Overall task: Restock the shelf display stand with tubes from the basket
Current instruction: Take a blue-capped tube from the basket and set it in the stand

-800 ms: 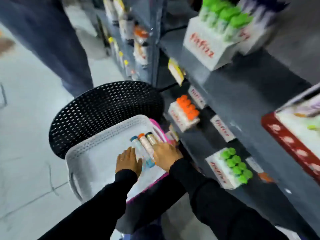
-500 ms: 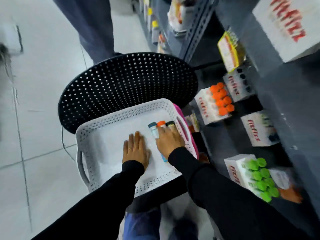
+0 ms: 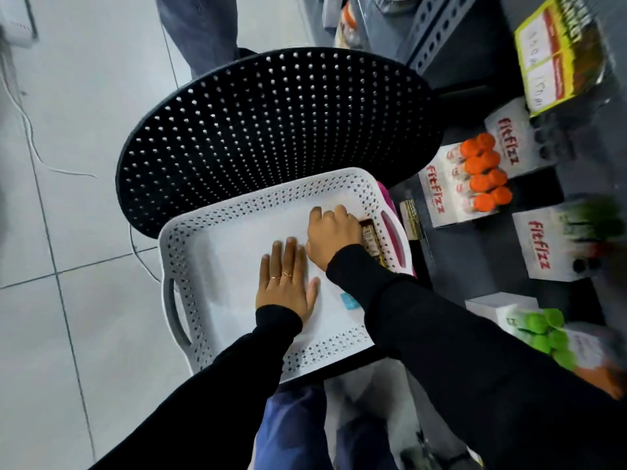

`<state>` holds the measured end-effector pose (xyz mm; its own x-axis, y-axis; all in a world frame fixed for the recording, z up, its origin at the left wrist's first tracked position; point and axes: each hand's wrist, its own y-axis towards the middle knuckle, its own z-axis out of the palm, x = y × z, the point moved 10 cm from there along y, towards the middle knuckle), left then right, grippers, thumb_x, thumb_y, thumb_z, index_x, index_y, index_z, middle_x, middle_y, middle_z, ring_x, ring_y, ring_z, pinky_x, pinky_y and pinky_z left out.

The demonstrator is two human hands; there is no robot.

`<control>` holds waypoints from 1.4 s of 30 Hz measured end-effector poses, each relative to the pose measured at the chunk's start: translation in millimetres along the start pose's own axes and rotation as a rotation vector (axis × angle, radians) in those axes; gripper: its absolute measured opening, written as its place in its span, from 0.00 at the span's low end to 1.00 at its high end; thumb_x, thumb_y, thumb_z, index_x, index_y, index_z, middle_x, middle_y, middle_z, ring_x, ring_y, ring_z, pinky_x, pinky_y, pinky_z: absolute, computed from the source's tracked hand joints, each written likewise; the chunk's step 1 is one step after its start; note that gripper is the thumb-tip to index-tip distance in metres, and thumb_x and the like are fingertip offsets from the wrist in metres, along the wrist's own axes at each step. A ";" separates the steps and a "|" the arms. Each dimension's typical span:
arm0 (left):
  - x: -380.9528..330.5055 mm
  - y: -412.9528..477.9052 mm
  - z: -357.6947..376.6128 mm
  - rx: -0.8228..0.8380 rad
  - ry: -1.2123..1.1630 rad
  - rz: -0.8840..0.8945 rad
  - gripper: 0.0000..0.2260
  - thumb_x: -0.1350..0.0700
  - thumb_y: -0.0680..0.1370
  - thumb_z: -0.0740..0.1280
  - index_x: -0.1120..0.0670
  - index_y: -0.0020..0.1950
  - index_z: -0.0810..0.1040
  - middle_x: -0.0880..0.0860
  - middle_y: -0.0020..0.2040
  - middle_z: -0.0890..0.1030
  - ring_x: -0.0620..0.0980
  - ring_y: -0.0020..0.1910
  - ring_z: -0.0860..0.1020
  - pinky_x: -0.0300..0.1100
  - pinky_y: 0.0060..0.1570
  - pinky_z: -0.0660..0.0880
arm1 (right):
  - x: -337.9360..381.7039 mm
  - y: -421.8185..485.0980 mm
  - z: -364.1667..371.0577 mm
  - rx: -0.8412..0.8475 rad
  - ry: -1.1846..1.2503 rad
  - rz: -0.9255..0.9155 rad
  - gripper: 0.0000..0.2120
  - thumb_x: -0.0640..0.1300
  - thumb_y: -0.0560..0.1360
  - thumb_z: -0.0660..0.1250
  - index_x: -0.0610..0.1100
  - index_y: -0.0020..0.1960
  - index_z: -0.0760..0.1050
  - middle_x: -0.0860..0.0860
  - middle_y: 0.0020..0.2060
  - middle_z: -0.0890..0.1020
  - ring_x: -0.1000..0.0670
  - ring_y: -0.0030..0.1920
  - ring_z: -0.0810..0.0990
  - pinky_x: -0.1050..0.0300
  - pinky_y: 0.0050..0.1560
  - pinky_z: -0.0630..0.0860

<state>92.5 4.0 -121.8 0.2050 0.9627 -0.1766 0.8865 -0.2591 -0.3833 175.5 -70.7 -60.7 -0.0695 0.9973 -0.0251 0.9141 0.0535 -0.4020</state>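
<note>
The right hand point(image 3: 334, 234) has its fingers curled down over tubes lying at the right end of the white perforated basket point(image 3: 190, 266); whether they actually pinch one cannot be told, since the knuckles hide the tips. One dark-capped tube point(image 3: 370, 241) shows just beside that hand, lying along the basket's right wall, and a blue end of another point(image 3: 349, 301) peeks out below the wrist, under the black sleeve. The left hand point(image 3: 286, 286) lies flat, palm down, on the basket's bare floor, fingers straight and close together, thumb out to the side (thin rings on two fingers). The rest of the basket floor is bare white. The basket sits on a black perforated chair point(image 3: 271, 120), with a pink basket's rim point(image 3: 395, 239) showing just under its right edge. To the right, on the dark shelf, white "fitfizz" display stands hold upright tubes: one with orange caps point(image 3: 483, 174), one nearer with green caps point(image 3: 543, 334), another blurred between them point(image 3: 539, 245).
</note>
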 end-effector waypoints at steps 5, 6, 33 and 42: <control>-2.6 1.2 -1.4 -0.005 -0.016 0.023 0.32 0.42 0.76 0.43 0.61 0.74 0.51 0.57 0.75 0.48 0.56 0.73 0.44 0.46 0.68 0.30 | -14.6 -20.0 -28.2 0.128 0.180 0.067 0.20 0.52 0.75 0.67 0.38 0.58 0.75 0.41 0.55 0.80 0.40 0.59 0.76 0.50 0.52 0.76; -1.6 1.5 1.3 0.000 -0.023 0.026 0.33 0.41 0.75 0.40 0.60 0.74 0.48 0.56 0.75 0.43 0.54 0.73 0.40 0.45 0.67 0.27 | -19.6 -25.6 -36.2 0.163 0.216 0.076 0.19 0.51 0.75 0.68 0.38 0.58 0.75 0.41 0.55 0.79 0.39 0.58 0.76 0.50 0.52 0.77; -388.1 -62.0 -183.1 -0.176 0.042 1.000 0.28 0.46 0.79 0.49 0.63 0.74 0.54 0.60 0.76 0.56 0.57 0.75 0.52 0.50 0.74 0.48 | -264.7 -346.5 -243.6 -0.121 0.592 0.684 0.09 0.37 0.69 0.69 0.40 0.49 0.83 0.44 0.39 0.86 0.55 0.23 0.80 0.60 0.40 0.82; -431.5 -94.8 -185.6 -0.247 0.131 0.984 0.28 0.46 0.80 0.47 0.62 0.74 0.53 0.58 0.76 0.54 0.55 0.75 0.51 0.48 0.74 0.48 | -292.1 -438.1 -251.3 -0.281 0.582 0.720 0.04 0.42 0.73 0.71 0.44 0.40 0.82 0.56 0.26 0.80 0.55 0.26 0.77 0.72 0.16 0.67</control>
<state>-3.0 -372.4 158.9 0.9189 0.3364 -0.2062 0.3582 -0.9303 0.0785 -104.2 -372.7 352.8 0.6844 0.6610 0.3075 0.7277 -0.6456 -0.2317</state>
